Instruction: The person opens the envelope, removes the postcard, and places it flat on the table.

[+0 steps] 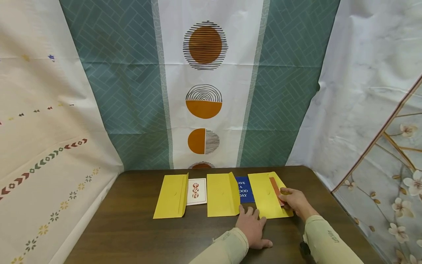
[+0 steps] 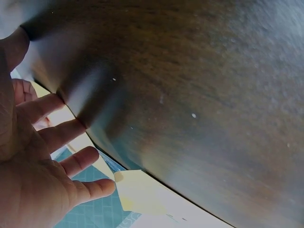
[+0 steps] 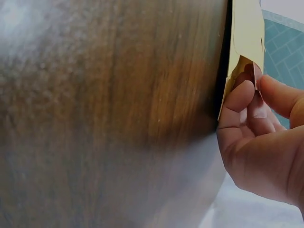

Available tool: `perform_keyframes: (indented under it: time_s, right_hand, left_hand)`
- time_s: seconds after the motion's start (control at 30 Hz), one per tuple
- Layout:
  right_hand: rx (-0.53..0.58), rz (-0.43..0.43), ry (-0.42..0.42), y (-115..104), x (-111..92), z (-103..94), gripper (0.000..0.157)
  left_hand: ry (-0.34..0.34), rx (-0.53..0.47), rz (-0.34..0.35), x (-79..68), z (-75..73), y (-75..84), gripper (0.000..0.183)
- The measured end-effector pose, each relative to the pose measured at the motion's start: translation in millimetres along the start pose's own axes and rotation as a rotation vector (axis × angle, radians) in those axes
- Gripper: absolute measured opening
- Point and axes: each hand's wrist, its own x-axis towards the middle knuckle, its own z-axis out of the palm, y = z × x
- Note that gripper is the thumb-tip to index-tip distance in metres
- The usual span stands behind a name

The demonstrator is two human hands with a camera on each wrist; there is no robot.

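At the right of the row lies a yellow envelope, its open side facing right. An orange-brown card sits partly within that open side; how far it reaches inside is hidden. My right hand pinches the card between thumb and fingers, which the right wrist view shows at the envelope's mouth, the card's edge against the thumb. My left hand rests on the table with fingers spread, its fingertips by the lower left corner of the same envelope. Nothing is in the left palm.
Two more yellow envelopes lie to the left on the dark wooden table. A white card with red characters and a blue card with white lettering show between the envelopes. Patterned cloth hangs behind.
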Motion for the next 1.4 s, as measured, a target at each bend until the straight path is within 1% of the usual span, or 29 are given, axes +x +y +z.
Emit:
perform_keyframes:
  time_s: [0.2, 0.43, 0.67, 0.93, 1.03, 1.13, 1.37, 1.4]
  right_hand:
    - [-0.017, -0.022, -0.008, -0.4, -1.7, 0.8, 0.063]
    - [-0.015, -0.036, 0.027, 6.7, 2.0, -0.9, 0.061]
    - [-0.004, -0.025, 0.047, 9.8, 3.2, -8.0, 0.063]
    - [-0.017, -0.037, 0.059, 11.5, -2.1, -23.0, 0.063]
    - [-0.008, -0.050, 0.069, 12.2, -4.1, -30.9, 0.062]
    - [0.002, -0.055, 0.071, 13.5, -4.8, -39.7, 0.063]
    - [-0.012, -0.061, 0.092, 16.7, -8.1, -58.4, 0.064]
    - [-0.013, -0.062, 0.099, 16.7, -8.8, -61.0, 0.063]
  left_hand:
    - [-0.008, -0.009, 0.001, 0.5, 0.9, -1.0, 0.078]
    - [-0.002, 0.000, 0.000, 2.7, 4.4, 0.0, 0.078]
    - [-0.005, -0.008, -0.009, 0.0, 1.3, -0.1, 0.078]
    - [-0.034, -0.024, -0.015, -2.1, -3.3, -0.2, 0.078]
    - [-0.033, -0.021, -0.013, -3.2, -4.5, -0.5, 0.078]
    - [-0.017, -0.010, -0.013, -3.6, -4.4, -0.7, 0.077]
    - [-0.014, 0.008, -0.016, 1.8, 4.2, 0.6, 0.078]
    - [-0.016, 0.005, -0.018, 1.3, 3.1, 0.4, 0.078]
